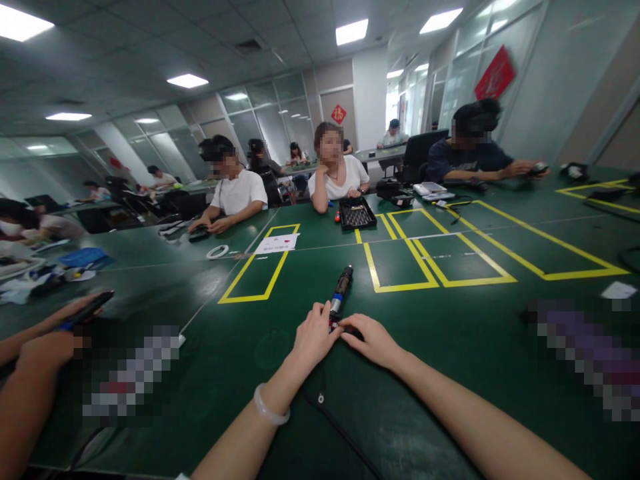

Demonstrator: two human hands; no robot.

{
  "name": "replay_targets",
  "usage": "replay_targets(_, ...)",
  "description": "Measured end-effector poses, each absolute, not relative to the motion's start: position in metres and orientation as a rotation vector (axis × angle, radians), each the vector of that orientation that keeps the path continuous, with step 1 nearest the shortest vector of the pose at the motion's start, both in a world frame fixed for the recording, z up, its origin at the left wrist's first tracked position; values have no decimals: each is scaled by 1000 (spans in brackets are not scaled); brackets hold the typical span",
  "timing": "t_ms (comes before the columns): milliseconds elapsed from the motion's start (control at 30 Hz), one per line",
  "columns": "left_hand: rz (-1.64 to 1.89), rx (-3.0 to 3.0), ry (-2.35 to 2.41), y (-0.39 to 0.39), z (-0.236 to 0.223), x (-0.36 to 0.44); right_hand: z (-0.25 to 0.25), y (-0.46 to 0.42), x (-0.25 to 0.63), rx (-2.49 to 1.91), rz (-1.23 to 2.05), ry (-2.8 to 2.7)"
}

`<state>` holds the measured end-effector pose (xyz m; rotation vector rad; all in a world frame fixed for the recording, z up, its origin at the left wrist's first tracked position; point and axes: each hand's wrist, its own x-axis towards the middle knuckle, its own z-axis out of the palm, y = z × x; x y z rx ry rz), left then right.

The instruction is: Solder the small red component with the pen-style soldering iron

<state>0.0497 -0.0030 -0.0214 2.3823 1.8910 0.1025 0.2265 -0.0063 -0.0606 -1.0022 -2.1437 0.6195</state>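
Note:
Both hands meet over the green table [450, 347] at a slim tool, apparently an electric screwdriver [342, 292], with a black front, a silver section and a blue band. Its narrow tip points away from me. My left hand [313, 335], with a pale bangle on the wrist, is closed around the tool's rear part. My right hand [373, 341] has its fingertips pressed together at the near end, where small red parts and a black piece show. The fingers hide most of that end. A dark cable [345, 437] runs towards me between my forearms.
Yellow tape outlines [403, 289] mark the table ahead. A black tray [357, 213] stands at the far side before a seated person. A white paper [277, 244] and a white ring [217, 252] lie left of centre. At left, a co-worker's hands hold a dark tool [90, 309].

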Motion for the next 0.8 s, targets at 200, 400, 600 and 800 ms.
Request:
replay_targets(200, 94, 2383, 1919, -12, -20, 23, -63, -5, 230, -1029, 622, -2139)
replay_targets(400, 53, 2267, 2025, -31, -17, -29, -63, -5, 231, -1015, 625, -2149)
replay_targets(600, 85, 2158, 2138, -49, -15, -93, -60, -6, 231, -1017, 613, -2179)
replay_targets(800, 90, 2103, 2237, -62, -21, -154, -58, -6, 231, -1026, 610, -2188)
